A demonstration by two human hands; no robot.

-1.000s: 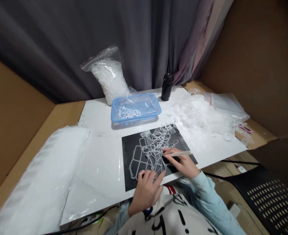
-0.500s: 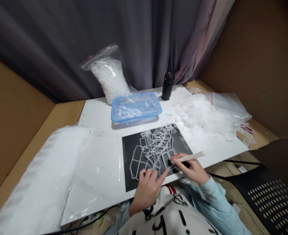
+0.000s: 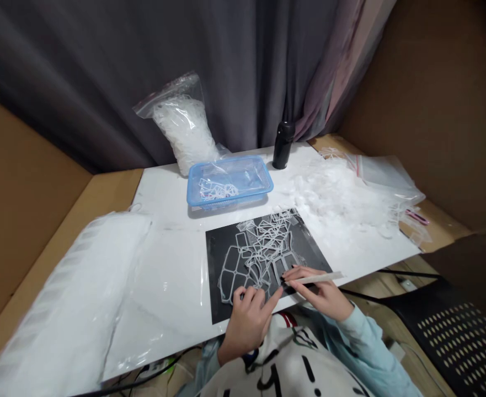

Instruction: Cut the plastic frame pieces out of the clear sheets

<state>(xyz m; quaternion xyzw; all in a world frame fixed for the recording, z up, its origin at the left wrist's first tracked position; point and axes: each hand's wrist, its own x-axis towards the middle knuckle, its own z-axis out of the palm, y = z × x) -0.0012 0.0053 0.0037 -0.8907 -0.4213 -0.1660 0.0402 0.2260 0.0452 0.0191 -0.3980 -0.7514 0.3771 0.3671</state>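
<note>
A black mat (image 3: 217, 248) bears a tangle of thin whitish outline shapes (image 3: 235, 278), some like window frames, under or on a clear film. My left hand (image 3: 249, 315) rests on the mat's near edge. Its index finger points toward my right hand, the other fingers are bent and apart, and it grips nothing visible. In my right hand (image 3: 319, 292) lies a flat, pale stick-like tool (image 3: 329, 277), pinched between thumb and fingers. The tool's tip is low over the mat beside my left index fingertip; whether it touches the shapes I cannot tell.
Behind the mat stands a blue basket (image 3: 192, 193) with white outline pieces in it. A stuffed zip bag (image 3: 185, 129) leans on the curtain. There is a black bottle (image 3: 283, 146), a white heap (image 3: 337, 190), a pink-handled tool (image 3: 417, 216) and a wrapped white bundle (image 3: 73, 298).
My right hand has shifted slightly down and flattened, and the pale tool has tilted lower. My left hand has stayed nearly still.
</note>
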